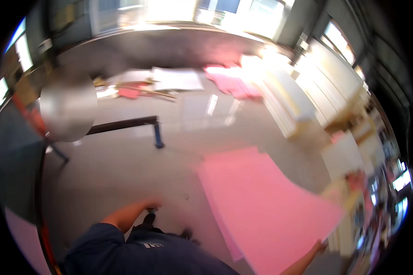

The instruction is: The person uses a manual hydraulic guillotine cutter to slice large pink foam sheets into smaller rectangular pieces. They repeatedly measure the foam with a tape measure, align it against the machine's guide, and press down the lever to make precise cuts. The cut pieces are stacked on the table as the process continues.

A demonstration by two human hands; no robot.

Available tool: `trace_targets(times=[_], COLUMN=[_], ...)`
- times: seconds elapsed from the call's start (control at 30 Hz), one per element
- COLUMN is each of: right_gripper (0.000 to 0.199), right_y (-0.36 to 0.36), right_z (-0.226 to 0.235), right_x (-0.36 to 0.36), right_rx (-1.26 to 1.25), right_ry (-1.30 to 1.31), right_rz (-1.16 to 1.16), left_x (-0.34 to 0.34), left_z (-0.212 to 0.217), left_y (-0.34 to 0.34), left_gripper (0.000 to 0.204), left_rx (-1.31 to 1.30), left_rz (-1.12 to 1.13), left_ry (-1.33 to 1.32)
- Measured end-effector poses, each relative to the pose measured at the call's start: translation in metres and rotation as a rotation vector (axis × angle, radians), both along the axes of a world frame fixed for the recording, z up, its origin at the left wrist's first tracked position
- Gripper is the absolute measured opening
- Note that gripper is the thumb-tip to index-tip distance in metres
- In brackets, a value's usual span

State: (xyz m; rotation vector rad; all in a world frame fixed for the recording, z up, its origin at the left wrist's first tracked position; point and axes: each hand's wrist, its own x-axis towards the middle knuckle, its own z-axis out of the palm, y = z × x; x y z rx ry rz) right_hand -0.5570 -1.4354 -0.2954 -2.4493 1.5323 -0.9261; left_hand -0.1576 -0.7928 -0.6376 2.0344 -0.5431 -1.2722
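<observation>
Large pink sheets (270, 201), at least two loosely overlapping, stretch across the right half of the view beside my body. My right hand (320, 247) grips their edge at the lower right, its fingers partly hidden. Whether the sheets are foam or paper I cannot tell. At the lower middle, my left hand (152, 203) hangs in front of my body, apart from the sheets. Motion blur smears its fingers, and nothing can be made out in it.
A dark beam on a blue leg (158, 135) stands left of centre, beside a large pale roll (69, 107). White sheets (176, 79) and a pink heap (234, 80) lie by the far wall. Tall stacks of pale boards (328, 87) line the right.
</observation>
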Motion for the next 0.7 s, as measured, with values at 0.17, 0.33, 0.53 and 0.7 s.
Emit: trace_targets(times=[0.17,0.33,0.53,0.7], right_gripper=[0.047,0.041,0.044,0.027], right_y=[0.193,0.476,0.667,0.689], right_z=[-0.183,-0.249,-0.255,-0.357], right_x=[0.204,0.346,0.47,0.612], right_rx=[0.638,1.279,0.776,-1.118], right_ry=[-0.021,0.597,0.761,1.006], right_rz=[0.727,1.339,1.982,2.463], left_x=[-0.058,-0.247,-0.398,-0.412], left_z=[-0.044,-0.073,-0.076,-0.047], left_y=[0.224,0.334,0.342,0.384], left_gripper=[0.013,0.015,0.016,0.012], left_rx=[0.344,0.244,0.151,-0.294], left_rz=[0.514,1.092,1.792,2.487], left_ry=[-0.153,-0.169,0.181,0.478])
